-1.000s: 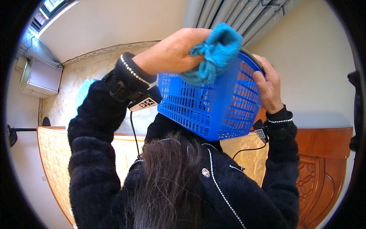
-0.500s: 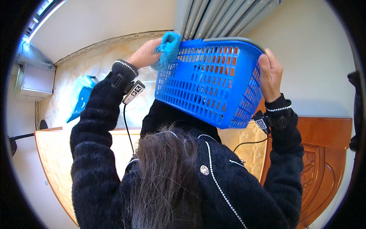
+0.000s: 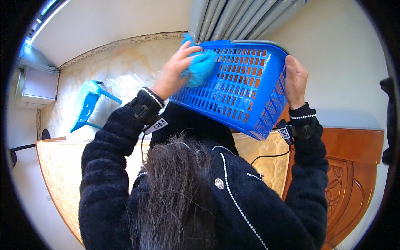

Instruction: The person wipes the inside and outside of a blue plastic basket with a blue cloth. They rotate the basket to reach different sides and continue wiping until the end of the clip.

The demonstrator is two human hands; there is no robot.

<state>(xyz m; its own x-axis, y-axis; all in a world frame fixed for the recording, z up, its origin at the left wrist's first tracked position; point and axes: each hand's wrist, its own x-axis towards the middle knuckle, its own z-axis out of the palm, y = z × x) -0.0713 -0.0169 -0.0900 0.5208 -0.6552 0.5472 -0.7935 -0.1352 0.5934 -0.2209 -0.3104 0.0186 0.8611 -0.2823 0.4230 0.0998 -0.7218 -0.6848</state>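
Note:
A blue plastic basket [image 3: 239, 93] with slotted sides hangs tilted in front of me, its grey handle [image 3: 260, 42] lying along the far rim. My right hand [image 3: 296, 81] is closed on the basket's right end near the rim. In my left hand [image 3: 175, 71] is a light-blue cloth [image 3: 201, 70], pressed against the slotted side near the left end. Part of the cloth pokes up above the fingers. The right fingertips behind the rim are mostly hidden.
A light-blue plastic stool [image 3: 88, 106] stands on the marbled floor to the left. Behind my body is a bed with a pale mattress [image 3: 62, 166] and a carved wooden headboard [image 3: 350, 166]. Grey curtains [image 3: 237, 18] hang beyond the basket; a white cabinet [image 3: 39, 87] is at far left.
My left hand with the cloth has moved from the basket's left rim rightward and down onto its slotted side. The basket has tilted slightly; my right hand keeps its hold.

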